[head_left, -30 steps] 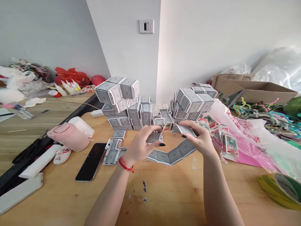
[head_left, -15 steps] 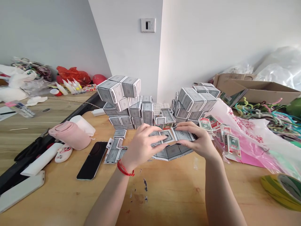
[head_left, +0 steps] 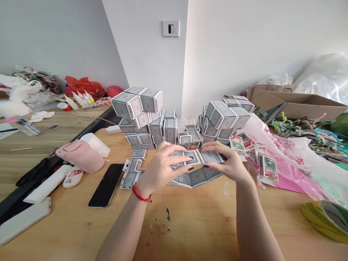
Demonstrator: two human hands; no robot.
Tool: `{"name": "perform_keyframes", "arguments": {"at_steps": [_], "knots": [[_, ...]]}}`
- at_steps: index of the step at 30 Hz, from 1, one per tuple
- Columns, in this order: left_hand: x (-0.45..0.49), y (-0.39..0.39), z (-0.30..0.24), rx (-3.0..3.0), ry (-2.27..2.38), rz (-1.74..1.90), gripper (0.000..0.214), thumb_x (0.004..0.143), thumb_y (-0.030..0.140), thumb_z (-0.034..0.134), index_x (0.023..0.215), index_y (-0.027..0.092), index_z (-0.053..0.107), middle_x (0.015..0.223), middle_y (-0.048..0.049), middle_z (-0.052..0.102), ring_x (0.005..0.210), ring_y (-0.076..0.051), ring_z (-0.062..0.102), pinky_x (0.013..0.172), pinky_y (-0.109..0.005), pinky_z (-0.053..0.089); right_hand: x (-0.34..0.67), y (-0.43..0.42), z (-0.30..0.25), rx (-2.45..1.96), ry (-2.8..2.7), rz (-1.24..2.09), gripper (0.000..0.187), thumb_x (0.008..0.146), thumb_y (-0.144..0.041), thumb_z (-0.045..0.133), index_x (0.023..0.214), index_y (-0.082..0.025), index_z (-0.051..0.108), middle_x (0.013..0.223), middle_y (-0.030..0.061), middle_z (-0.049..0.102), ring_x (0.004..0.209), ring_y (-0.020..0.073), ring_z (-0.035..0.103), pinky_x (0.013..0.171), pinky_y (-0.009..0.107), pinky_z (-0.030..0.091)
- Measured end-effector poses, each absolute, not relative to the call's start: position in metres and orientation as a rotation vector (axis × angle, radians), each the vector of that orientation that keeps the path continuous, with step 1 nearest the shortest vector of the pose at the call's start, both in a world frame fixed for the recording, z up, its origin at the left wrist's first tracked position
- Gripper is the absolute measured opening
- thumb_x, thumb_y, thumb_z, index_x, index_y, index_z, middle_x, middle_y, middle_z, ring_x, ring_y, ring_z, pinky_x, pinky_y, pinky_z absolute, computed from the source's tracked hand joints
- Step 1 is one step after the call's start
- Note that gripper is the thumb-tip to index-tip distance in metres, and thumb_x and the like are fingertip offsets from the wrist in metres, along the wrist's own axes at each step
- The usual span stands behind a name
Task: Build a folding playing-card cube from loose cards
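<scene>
A person's left hand (head_left: pixel 163 168), with a red string bracelet (head_left: pixel 140 194) at the wrist, is pinching grey-backed playing cards (head_left: pixel 185 158) at 12 o'clock. The right hand (head_left: pixel 227 161) is gripping the neighbouring card (head_left: pixel 210 157), its fingers curving over the edge, and the two hands are holding narrowly together. Just below them, a chain of joined cards (head_left: pixel 195 177) is lying on a wooden table (head_left: pixel 190 224). A tower of interlocked cards (head_left: pixel 136 116) is standing at 11 o'clock, and a second tower (head_left: pixel 223 119) is standing at 1 o'clock. A black smartphone (head_left: pixel 106 185) is lying at 10 o'clock beside a pink fabric roll (head_left: pixel 80 154). Card packets (head_left: pixel 268 167) are resting on a pink plastic bag (head_left: pixel 280 159) at 2 o'clock.
</scene>
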State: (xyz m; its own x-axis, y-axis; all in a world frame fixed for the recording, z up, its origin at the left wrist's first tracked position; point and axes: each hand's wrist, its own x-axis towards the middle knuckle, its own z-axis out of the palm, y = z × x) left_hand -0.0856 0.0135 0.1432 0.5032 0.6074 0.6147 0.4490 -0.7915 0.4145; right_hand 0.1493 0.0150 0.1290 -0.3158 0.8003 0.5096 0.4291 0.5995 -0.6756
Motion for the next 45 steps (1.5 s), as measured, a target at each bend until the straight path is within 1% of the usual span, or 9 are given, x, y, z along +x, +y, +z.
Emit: {"name": "perform_keyframes", "arguments": {"at_steps": [9,16,19,25,31,35,40,45], "knots": [[-0.086,0.013,0.144,2.560,0.905,1.099,0.018,0.079,0.030,0.059,0.094,0.030,0.068,0.105,-0.0015,0.062,0.095,-0.018,0.048,0.085,-0.039,0.043,0.148,0.017,0.126,-0.950,-1.985,0.590,0.036,0.070,-0.044,0.067,0.097,-0.021,0.065,0.103,0.0094,0.063,0.102,0.0235,0.057,0.089,0.038,0.045],[-0.086,0.012,0.145,2.541,0.920,1.082,0.017,0.078,0.033,0.060,0.091,0.027,0.068,0.104,-0.0018,0.063,0.096,-0.019,0.048,0.084,-0.038,0.043,0.145,0.018,0.126,-0.937,-2.002,0.597,0.037,0.070,-0.045,0.066,0.098,-0.020,0.065,0.102,0.0096,0.064,0.101,0.0238,0.057,0.090,0.038,0.045],[-0.085,0.011,0.147,2.512,0.926,1.075,0.021,0.077,0.035,0.060,0.095,0.025,0.065,0.104,-0.0019,0.063,0.097,-0.018,0.049,0.087,-0.038,0.042,0.142,0.018,0.126,-0.908,-1.998,0.613,0.035,0.071,-0.042,0.067,0.098,-0.021,0.064,0.102,0.0097,0.063,0.101,0.0243,0.057,0.089,0.039,0.045],[-0.084,0.007,0.151,2.419,0.989,1.018,0.040,0.074,0.038,0.063,0.110,0.023,0.052,0.110,-0.0040,0.058,0.105,-0.020,0.048,0.091,-0.037,0.039,0.139,0.016,0.126,-0.898,-1.981,0.644,0.030,0.070,-0.037,0.069,0.094,-0.021,0.063,0.102,0.0096,0.062,0.102,0.0254,0.056,0.088,0.039,0.044],[-0.083,0.005,0.152,2.392,1.007,0.955,0.042,0.076,0.039,0.061,0.113,0.026,0.047,0.114,-0.0036,0.055,0.107,-0.021,0.046,0.092,-0.037,0.038,0.135,0.014,0.128,-0.873,-2.012,0.691,0.029,0.073,-0.038,0.066,0.095,-0.021,0.060,0.103,0.0091,0.059,0.102,0.0245,0.054,0.088,0.040,0.043],[-0.084,0.004,0.153,2.369,0.991,0.944,0.045,0.075,0.040,0.061,0.115,0.026,0.045,0.116,-0.0032,0.054,0.109,-0.021,0.045,0.093,-0.036,0.037,0.131,0.014,0.128,-0.884,-2.018,0.702,0.027,0.075,-0.039,0.063,0.094,-0.021,0.056,0.099,0.0081,0.056,0.099,0.0231,0.053,0.086,0.039,0.043],[-0.088,0.006,0.154,2.347,0.970,0.992,0.043,0.075,0.042,0.061,0.112,0.026,0.047,0.114,-0.0042,0.054,0.108,-0.021,0.046,0.093,-0.037,0.038,0.127,0.013,0.125,-0.895,-2.041,0.736,0.026,0.077,-0.038,0.061,0.096,-0.021,0.053,0.099,0.0075,0.053,0.099,0.0228,0.052,0.086,0.039,0.042],[-0.088,0.005,0.154,2.347,0.975,0.963,0.037,0.076,0.042,0.059,0.108,0.026,0.050,0.109,-0.0041,0.056,0.104,-0.021,0.049,0.090,-0.038,0.040,0.130,0.013,0.126,-0.865,-2.082,0.757,0.026,0.077,-0.037,0.061,0.097,-0.022,0.055,0.101,0.0079,0.051,0.100,0.0225,0.049,0.088,0.039,0.041]]}}
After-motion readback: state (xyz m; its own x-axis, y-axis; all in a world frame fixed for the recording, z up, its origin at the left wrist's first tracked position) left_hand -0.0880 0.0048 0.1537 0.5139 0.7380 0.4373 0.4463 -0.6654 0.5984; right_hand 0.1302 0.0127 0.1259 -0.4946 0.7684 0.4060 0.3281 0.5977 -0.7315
